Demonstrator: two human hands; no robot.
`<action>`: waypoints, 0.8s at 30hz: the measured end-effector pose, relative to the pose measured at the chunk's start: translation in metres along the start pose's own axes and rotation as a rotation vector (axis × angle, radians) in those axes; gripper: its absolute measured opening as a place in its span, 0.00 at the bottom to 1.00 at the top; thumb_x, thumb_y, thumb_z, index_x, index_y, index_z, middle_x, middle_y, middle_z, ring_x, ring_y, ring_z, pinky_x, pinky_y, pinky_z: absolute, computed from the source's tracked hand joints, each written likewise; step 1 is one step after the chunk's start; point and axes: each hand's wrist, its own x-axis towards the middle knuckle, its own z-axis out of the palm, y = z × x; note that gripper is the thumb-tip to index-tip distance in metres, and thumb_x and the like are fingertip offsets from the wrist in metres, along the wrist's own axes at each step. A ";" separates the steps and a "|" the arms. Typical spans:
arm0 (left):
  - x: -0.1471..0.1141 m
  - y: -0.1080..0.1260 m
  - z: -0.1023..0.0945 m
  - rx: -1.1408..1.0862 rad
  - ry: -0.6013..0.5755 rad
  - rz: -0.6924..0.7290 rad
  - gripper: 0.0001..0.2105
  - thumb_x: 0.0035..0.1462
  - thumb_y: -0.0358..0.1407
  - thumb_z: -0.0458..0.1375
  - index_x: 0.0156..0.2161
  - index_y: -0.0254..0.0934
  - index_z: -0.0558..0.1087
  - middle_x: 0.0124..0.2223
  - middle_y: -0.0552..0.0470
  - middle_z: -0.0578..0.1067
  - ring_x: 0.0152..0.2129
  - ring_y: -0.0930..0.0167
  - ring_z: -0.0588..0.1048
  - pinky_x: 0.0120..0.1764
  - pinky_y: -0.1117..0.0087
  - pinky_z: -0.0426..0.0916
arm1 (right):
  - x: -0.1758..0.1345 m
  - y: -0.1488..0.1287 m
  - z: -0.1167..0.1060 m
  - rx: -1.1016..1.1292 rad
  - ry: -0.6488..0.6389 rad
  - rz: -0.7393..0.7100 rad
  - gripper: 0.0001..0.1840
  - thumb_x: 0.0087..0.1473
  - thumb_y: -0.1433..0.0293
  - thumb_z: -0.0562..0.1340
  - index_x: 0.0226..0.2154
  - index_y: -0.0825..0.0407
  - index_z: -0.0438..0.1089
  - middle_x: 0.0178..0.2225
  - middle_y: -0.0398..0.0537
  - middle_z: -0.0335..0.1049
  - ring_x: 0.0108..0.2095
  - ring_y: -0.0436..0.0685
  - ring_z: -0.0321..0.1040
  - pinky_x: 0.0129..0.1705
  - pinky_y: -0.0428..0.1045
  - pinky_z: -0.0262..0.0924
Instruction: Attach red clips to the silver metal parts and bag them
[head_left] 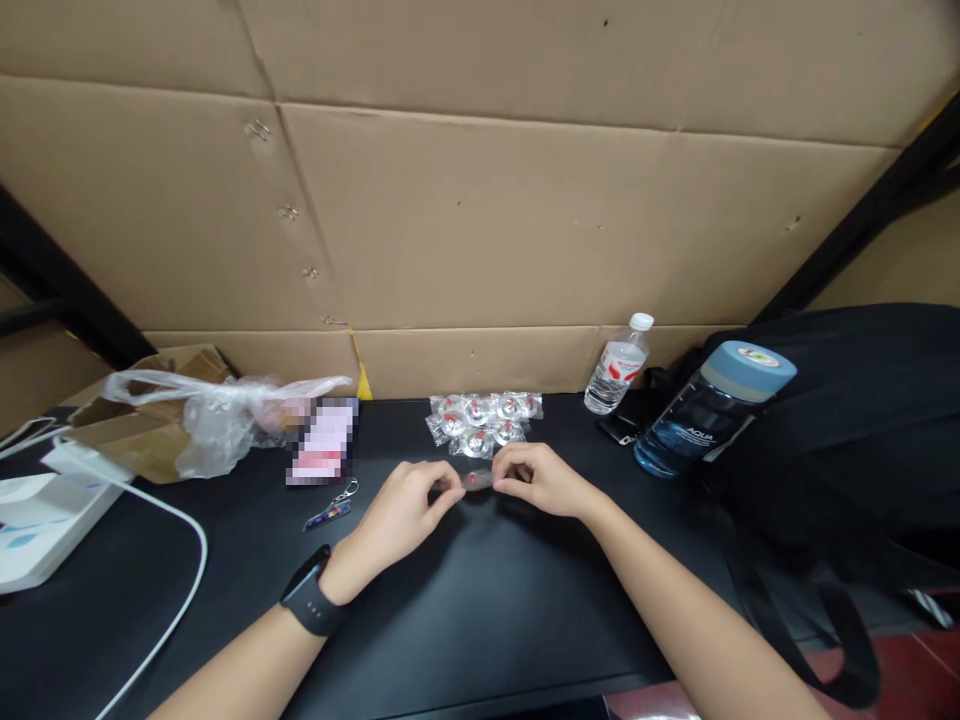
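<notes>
A small clear plastic packet (477, 481) with a red mark is stretched between my two hands, just above the black table. My left hand (411, 503), with a dark watch on its wrist, pinches the packet's left end between thumb and fingers. At the opposite end, my right hand (541, 478) pinches it the same way. Just beyond my hands lie several similar clear packets (478, 440), each with a round silvery thing and red marks inside. What exactly the held packet contains is too blurred to tell.
Left of my hands lie a keychain (328, 515), a pixelated pink item (324, 442), a plastic bag (217, 425) and a white cable (199, 535). To the right stand a water bottle (619, 365), a blue-lidded bottle (709, 410) and a black bag (847, 440). Cardboard (480, 220) walls the back.
</notes>
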 end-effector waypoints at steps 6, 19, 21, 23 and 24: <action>0.003 -0.007 0.008 -0.003 -0.030 -0.095 0.13 0.66 0.39 0.52 0.33 0.38 0.75 0.36 0.51 0.78 0.36 0.67 0.74 0.42 0.67 0.64 | 0.001 0.004 -0.001 0.035 -0.065 0.195 0.15 0.60 0.60 0.62 0.33 0.54 0.74 0.27 0.42 0.71 0.28 0.50 0.63 0.32 0.45 0.56; -0.003 -0.005 0.031 0.374 0.085 -0.106 0.06 0.64 0.38 0.54 0.36 0.38 0.67 0.35 0.49 0.72 0.34 0.65 0.71 0.37 0.65 0.62 | 0.002 0.003 0.031 -0.358 0.234 0.047 0.16 0.55 0.71 0.64 0.47 0.50 0.67 0.47 0.53 0.69 0.49 0.60 0.67 0.52 0.55 0.63; -0.002 -0.007 0.030 0.387 0.110 -0.114 0.05 0.63 0.38 0.55 0.39 0.38 0.65 0.37 0.49 0.71 0.33 0.65 0.71 0.36 0.66 0.63 | 0.004 0.002 0.032 -0.338 0.218 -0.073 0.17 0.57 0.75 0.61 0.49 0.48 0.69 0.51 0.54 0.68 0.53 0.61 0.65 0.56 0.57 0.61; -0.001 -0.009 0.030 0.399 0.142 -0.094 0.04 0.62 0.36 0.55 0.40 0.38 0.65 0.40 0.48 0.71 0.35 0.65 0.71 0.37 0.65 0.64 | 0.005 0.001 0.033 -0.347 0.176 -0.137 0.19 0.58 0.78 0.58 0.49 0.47 0.71 0.52 0.53 0.69 0.54 0.61 0.65 0.57 0.58 0.59; -0.001 -0.010 0.030 0.403 0.153 -0.069 0.03 0.62 0.35 0.54 0.41 0.38 0.66 0.41 0.48 0.71 0.37 0.64 0.71 0.39 0.65 0.64 | 0.005 -0.001 0.033 -0.360 0.145 -0.149 0.19 0.58 0.78 0.58 0.49 0.46 0.71 0.53 0.53 0.69 0.55 0.61 0.65 0.57 0.58 0.59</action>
